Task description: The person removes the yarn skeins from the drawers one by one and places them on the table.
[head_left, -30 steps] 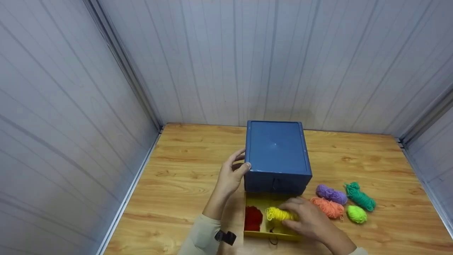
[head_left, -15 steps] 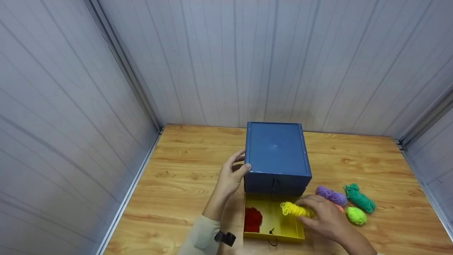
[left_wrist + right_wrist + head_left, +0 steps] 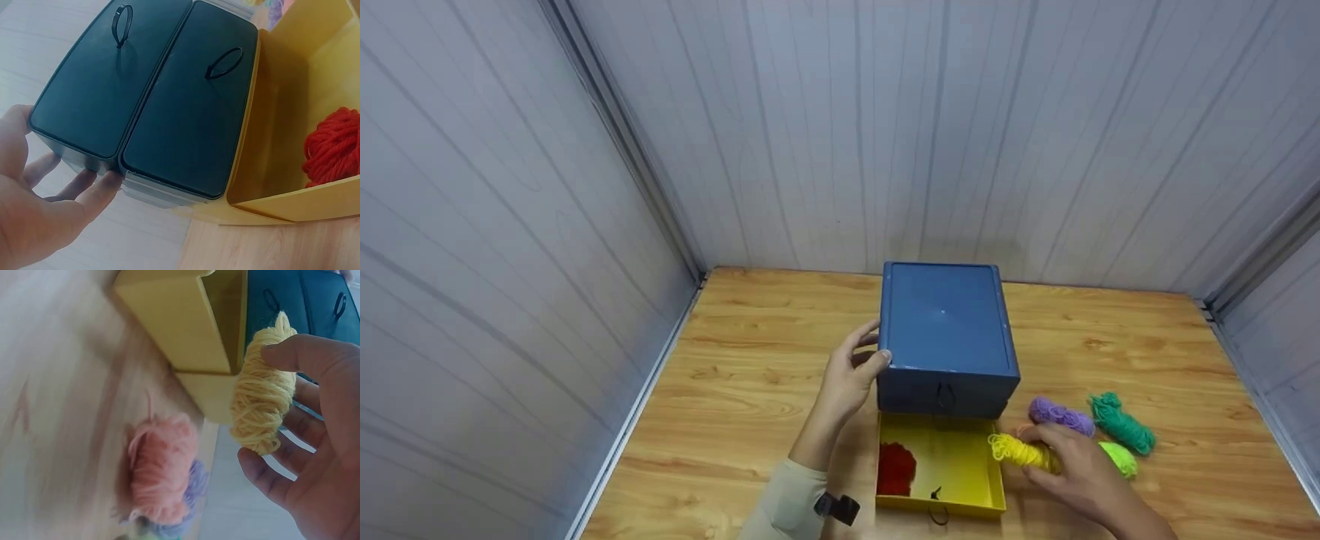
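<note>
My right hand [image 3: 1084, 469] pinches a yellow yarn skein [image 3: 1016, 450] between thumb and fingers, just outside the right wall of the pulled-out yellow drawer [image 3: 949, 459]. In the right wrist view the yellow yarn skein [image 3: 263, 391] lies across the fingertips. My left hand [image 3: 846, 375] rests against the left side of a blue drawer box [image 3: 949, 319], its thumb on the top front corner. Two dark fronts with black loop pulls show in the left wrist view. A red yarn skein [image 3: 336, 147] lies at the drawer's left end.
Right of the box lie a purple skein [image 3: 1061, 415], a green skein [image 3: 1121, 424] and a lime ball [image 3: 1121, 457]. A coral skein [image 3: 163, 469] is mostly hidden by my right hand in the head view. A panelled wall [image 3: 810, 135] stands behind the wooden table [image 3: 750, 360].
My right hand has carried the yellow skein rightward, from over the drawer to beyond its right wall, and now covers most of the coral skein. The left hand has stayed on the box.
</note>
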The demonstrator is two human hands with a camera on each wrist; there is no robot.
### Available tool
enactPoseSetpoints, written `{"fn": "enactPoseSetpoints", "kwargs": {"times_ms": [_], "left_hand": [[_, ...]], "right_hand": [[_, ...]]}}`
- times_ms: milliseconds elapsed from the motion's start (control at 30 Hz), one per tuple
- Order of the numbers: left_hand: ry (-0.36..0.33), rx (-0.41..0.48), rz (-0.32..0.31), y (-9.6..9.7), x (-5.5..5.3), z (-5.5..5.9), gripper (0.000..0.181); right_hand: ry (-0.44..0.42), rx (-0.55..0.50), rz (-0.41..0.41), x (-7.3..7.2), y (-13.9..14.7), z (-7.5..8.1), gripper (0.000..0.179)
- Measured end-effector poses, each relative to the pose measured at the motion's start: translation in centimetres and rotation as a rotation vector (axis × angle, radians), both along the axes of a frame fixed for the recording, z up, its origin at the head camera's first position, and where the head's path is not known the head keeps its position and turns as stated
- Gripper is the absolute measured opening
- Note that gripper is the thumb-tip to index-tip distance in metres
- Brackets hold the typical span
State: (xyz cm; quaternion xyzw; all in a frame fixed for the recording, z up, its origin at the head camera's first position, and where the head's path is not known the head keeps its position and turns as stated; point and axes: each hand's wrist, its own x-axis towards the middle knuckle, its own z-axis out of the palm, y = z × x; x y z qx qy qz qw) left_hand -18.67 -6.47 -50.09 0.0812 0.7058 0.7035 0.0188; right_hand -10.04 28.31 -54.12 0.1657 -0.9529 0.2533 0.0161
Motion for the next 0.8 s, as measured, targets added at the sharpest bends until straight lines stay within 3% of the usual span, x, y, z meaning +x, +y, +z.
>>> {"fn": "enactPoseSetpoints", "kwargs": {"times_ms": [300, 567, 800], "left_hand": [[0.004, -0.003, 0.005, 0.0, -0.1, 0.0, 0.056], [-0.007, -0.001, 0.003, 0.1, 0.0, 0.0, 0.055], [0.009, 0.02, -0.009, 0.1, -0.1, -0.2, 0.055]], "right_hand": [[-0.104, 0.043, -0.035, 0.0, 1.5, -1.7, 0.031], [-0.248, 0.059, -0.07, -0.4, 2.7, -3.2, 0.032], [-0.337, 0.065, -0.053, -0.4, 3.3, -3.9, 0.031]]}}
